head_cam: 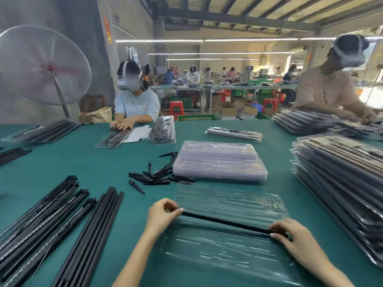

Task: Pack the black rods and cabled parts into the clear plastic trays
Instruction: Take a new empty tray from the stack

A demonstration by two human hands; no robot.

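Observation:
An open clear plastic tray (228, 247) lies on the green table in front of me. One black rod (226, 221) lies across its middle. My left hand (162, 215) pinches the rod's left end with curled fingers. My right hand (294, 239) grips the rod's right end, fingers curled over it. To the left lie plain black rods (93, 230) and cabled rods (41, 222) in loose bundles. Small black spike parts (153, 176) are scattered beyond the tray.
A stack of empty clear trays (219, 160) sits behind my tray. Filled trays (339, 177) are piled high at the right. Two other people work at the far left and far right of the table, each with more filled trays. A fan stands back left.

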